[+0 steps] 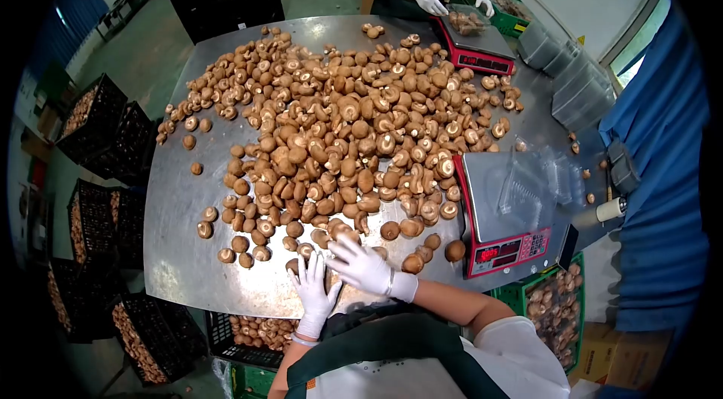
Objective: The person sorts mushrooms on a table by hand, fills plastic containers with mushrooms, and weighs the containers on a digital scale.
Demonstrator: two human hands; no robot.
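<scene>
Brown mushrooms [331, 128] with pale stems lie heaped over the metal table [177, 248]. My left hand [312, 292], in a white glove, is at the near edge of the heap with its fingers spread; its fingertips meet a few mushrooms. My right hand [363, 267], gloved too, reaches across just beside it. Its fingers are stretched out over the nearest mushrooms, their tips a little blurred. I see nothing gripped in either hand.
On the right stands a red scale [486, 248] with clear plastic trays [535, 180] on it. Across the table a person in white gloves handles a tray at a second scale [482, 60]. Black crates [98, 124] of mushrooms line the left floor; a green crate [516, 297] is below right.
</scene>
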